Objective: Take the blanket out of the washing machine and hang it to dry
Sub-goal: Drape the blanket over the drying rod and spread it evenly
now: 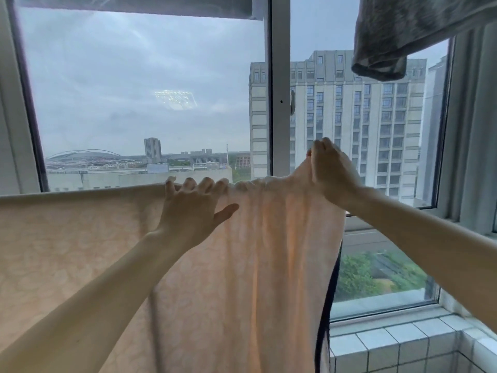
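Observation:
A pale peach blanket (80,251) with a faint pattern hangs draped across the view in front of the window, its top edge running level from the left to the middle. My left hand (192,208) lies on that top edge with fingers spread and hooked over it. My right hand (329,172) pinches the bunched right end of the blanket and lifts it above the rest of the edge. Whatever the blanket hangs over is hidden under the fabric.
A large window (279,103) with a white centre post fills the background, with tall buildings outside. A grey garment (398,33) hangs at the top right. A white tiled sill (398,337) sits at the lower right, and a grey curtain (473,130) hangs at the right.

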The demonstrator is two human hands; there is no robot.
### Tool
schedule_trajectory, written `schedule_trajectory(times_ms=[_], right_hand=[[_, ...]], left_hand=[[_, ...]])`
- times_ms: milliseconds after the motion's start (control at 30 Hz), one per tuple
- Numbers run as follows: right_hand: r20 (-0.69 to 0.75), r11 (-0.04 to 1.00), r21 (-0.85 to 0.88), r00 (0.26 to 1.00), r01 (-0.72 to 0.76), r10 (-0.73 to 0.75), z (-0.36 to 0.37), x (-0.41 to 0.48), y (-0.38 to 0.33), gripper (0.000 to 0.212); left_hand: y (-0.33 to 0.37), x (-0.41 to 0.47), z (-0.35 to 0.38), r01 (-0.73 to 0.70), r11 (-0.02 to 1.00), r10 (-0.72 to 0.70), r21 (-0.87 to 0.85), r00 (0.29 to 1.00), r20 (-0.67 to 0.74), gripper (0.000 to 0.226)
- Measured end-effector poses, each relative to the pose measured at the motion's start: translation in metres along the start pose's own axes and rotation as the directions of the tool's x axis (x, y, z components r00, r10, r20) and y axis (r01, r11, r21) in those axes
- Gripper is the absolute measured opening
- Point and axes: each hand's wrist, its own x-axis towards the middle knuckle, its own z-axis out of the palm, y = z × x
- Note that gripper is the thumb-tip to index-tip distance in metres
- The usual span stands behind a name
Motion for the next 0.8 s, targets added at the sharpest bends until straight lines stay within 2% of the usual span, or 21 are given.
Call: schedule_trajectory(times_ms=[133,300,400,467,533,667,733,800], right_hand=[[0.030,0.968,-0.039,0.968,-0.248,0.249,-0.008,0.027,0.059,0.024],[0.216,0.947,-0.180,0.929,-0.265,0.300,0.004,-0.019,0.106,0.011],[0.270,0.957,-0.131,0.919,-0.260,0.287,0.008,-0.046,0.112,0.014],[0.268,0.962,-0.047,0.925,-0.268,0.270,0.007,-0.055,0.112,0.014],[0.229,0.965,0.092,0.949,-0.245,0.219,0.004,-0.057,0.105,0.013],[0.170,0.886,0.437,0.981,-0.158,0.091,-0.009,-0.047,0.063,0.018],[0.151,0.892,0.447,0.988,-0.060,-0.010,-0.009,-0.044,0.046,0.015],[0.123,0.913,0.408,0.992,-0.015,-0.039,-0.007,-0.044,0.038,0.009]], left_hand=[[0.013,0.004,-0.001,-0.017,1.000,0.017,-0.013,1.000,0.008,0.076],[0.035,0.017,0.001,-0.046,0.998,0.047,-0.048,0.998,0.028,0.071],[0.046,0.029,-0.001,-0.062,0.993,0.062,-0.104,0.998,-0.004,0.060],[0.054,0.035,-0.002,-0.078,0.975,0.063,-0.208,0.995,-0.076,0.052],[0.061,0.041,-0.003,-0.072,0.933,0.027,-0.353,0.991,-0.131,0.041],[0.068,0.050,-0.006,-0.038,0.856,-0.022,-0.516,0.994,-0.110,0.024],[0.070,0.052,-0.007,-0.029,0.839,-0.042,-0.544,0.992,-0.118,0.023],[0.070,0.052,-0.007,-0.029,0.827,-0.054,-0.562,0.990,-0.130,0.019]])
